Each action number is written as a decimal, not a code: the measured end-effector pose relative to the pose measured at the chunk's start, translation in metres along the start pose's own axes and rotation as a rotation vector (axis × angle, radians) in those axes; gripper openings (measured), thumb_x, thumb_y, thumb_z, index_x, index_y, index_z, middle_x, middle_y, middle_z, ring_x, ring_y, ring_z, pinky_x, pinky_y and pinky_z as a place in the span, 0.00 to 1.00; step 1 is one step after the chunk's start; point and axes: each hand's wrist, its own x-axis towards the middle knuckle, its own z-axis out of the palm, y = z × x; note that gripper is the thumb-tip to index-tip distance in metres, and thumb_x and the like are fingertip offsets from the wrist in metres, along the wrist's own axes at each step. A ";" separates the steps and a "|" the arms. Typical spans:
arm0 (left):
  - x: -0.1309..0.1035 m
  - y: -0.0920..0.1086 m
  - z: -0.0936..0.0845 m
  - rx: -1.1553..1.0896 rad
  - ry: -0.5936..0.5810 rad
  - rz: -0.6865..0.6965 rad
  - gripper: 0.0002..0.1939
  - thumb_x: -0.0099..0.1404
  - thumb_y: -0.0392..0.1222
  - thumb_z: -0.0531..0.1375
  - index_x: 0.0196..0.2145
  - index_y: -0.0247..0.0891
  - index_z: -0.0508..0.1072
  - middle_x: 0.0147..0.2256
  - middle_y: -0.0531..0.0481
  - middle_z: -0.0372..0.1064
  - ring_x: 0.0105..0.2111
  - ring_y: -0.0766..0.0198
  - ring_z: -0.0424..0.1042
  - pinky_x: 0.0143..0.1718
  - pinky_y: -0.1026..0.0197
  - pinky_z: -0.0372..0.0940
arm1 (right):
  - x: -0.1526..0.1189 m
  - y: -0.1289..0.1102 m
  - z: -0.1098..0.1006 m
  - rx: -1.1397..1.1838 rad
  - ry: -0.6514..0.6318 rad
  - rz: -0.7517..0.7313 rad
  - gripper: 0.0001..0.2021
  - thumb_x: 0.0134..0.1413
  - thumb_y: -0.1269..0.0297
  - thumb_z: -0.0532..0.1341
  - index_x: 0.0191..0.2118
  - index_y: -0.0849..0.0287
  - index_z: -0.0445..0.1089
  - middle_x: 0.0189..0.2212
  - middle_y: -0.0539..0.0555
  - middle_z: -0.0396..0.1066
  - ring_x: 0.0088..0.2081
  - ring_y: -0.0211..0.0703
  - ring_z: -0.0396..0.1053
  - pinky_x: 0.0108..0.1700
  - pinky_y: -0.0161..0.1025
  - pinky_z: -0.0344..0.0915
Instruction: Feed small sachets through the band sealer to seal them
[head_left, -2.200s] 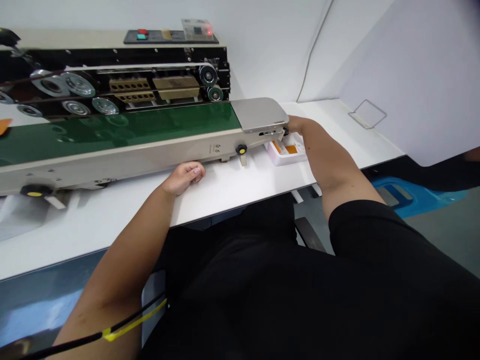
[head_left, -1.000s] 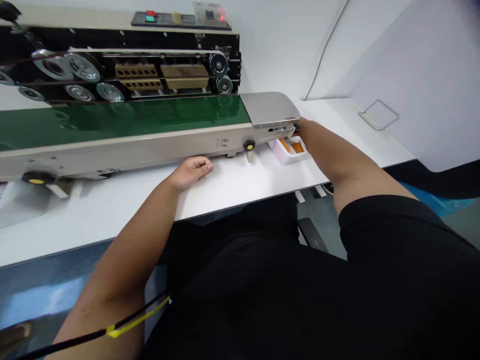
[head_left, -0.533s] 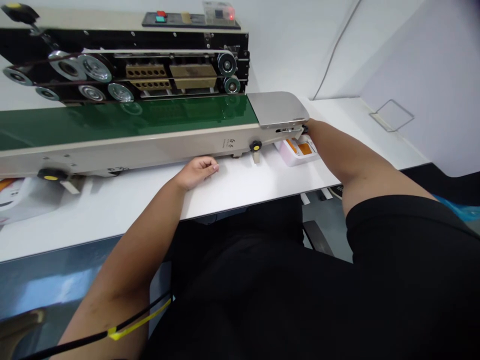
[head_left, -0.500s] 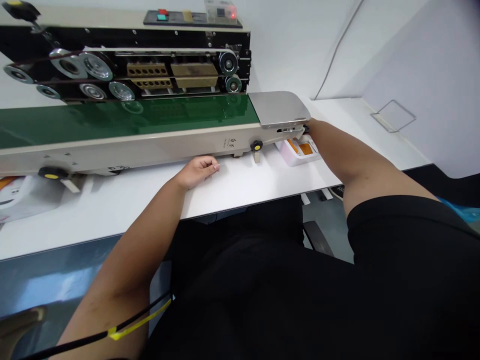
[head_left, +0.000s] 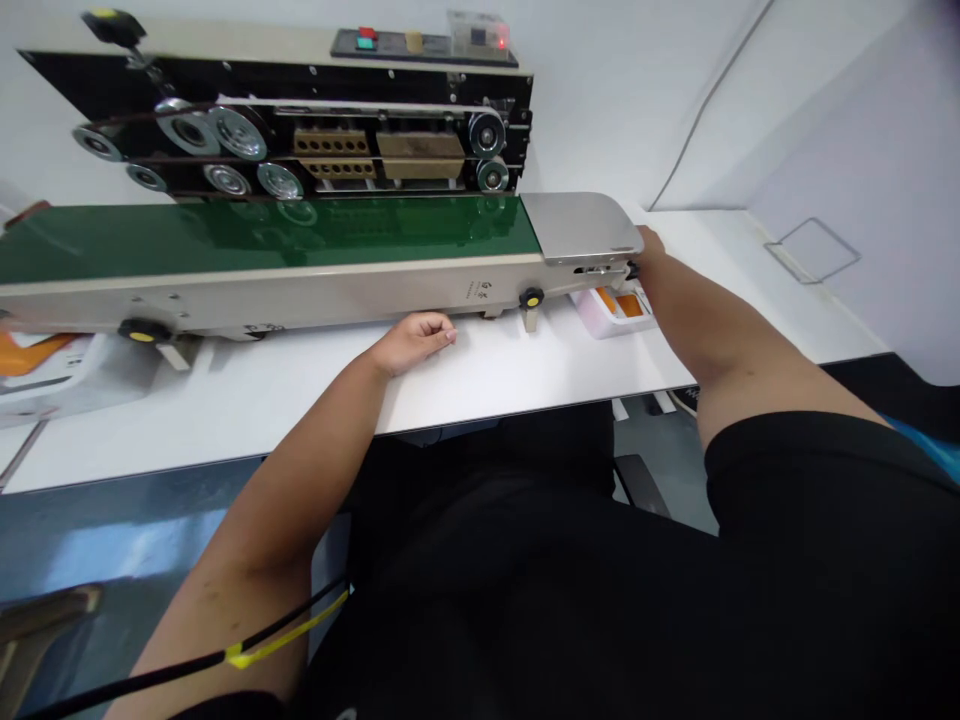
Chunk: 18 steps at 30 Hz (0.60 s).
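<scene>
My left hand (head_left: 416,342) rests on the white table just in front of the sealing machine's conveyor (head_left: 337,300). Its fingers are loosely curled, with nothing visible in them. At the conveyor's right end, my right hand (head_left: 651,243) reaches around behind the metal end plate (head_left: 581,228). Its fingers are hidden there, so I cannot see whether they hold anything. Below that end, near my right forearm, sits a small white-and-pink container (head_left: 600,320) with orange parts. A black knob with a yellow centre (head_left: 532,298) is on the conveyor's front side.
Behind the green belt (head_left: 262,240) stands the sealing unit with rollers and brass blocks (head_left: 420,155). A control panel (head_left: 420,45) with a lit red light tops it. At the left, a pale box with an orange piece (head_left: 90,375) lies partly under the conveyor. A wire stand (head_left: 814,250) is at right.
The camera view has turned left, so the machine appears farther right and more of the left box shows. Slightly more of my right hand is visible behind the end plate. My left hand stays put.
</scene>
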 end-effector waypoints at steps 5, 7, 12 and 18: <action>0.001 0.003 0.002 0.011 -0.005 -0.013 0.21 0.65 0.59 0.66 0.34 0.37 0.72 0.22 0.56 0.59 0.21 0.71 0.56 0.23 0.67 0.51 | -0.006 0.002 -0.018 0.211 0.127 0.088 0.21 0.60 0.74 0.61 0.59 0.69 0.72 0.58 0.70 0.74 0.58 0.52 0.72 0.61 0.48 0.65; 0.002 0.002 0.003 -0.002 -0.014 0.005 0.21 0.64 0.59 0.67 0.33 0.37 0.71 0.23 0.56 0.59 0.21 0.71 0.56 0.23 0.67 0.51 | -0.010 0.004 -0.029 0.402 0.228 0.162 0.26 0.61 0.75 0.57 0.65 0.65 0.66 0.60 0.69 0.72 0.54 0.46 0.74 0.57 0.45 0.69; 0.005 0.001 0.003 -0.004 -0.047 0.030 0.20 0.63 0.58 0.67 0.33 0.37 0.71 0.23 0.57 0.59 0.21 0.72 0.56 0.24 0.67 0.51 | -0.040 0.001 -0.065 0.909 0.403 0.177 0.34 0.57 0.79 0.54 0.69 0.52 0.58 0.66 0.65 0.67 0.54 0.42 0.77 0.52 0.45 0.75; 0.008 -0.003 0.005 -0.013 -0.044 0.067 0.22 0.64 0.59 0.67 0.32 0.37 0.71 0.25 0.55 0.62 0.22 0.71 0.58 0.25 0.66 0.52 | -0.169 -0.045 -0.038 1.016 0.406 -0.289 0.25 0.59 0.60 0.65 0.62 0.53 0.68 0.55 0.60 0.77 0.54 0.53 0.78 0.58 0.55 0.76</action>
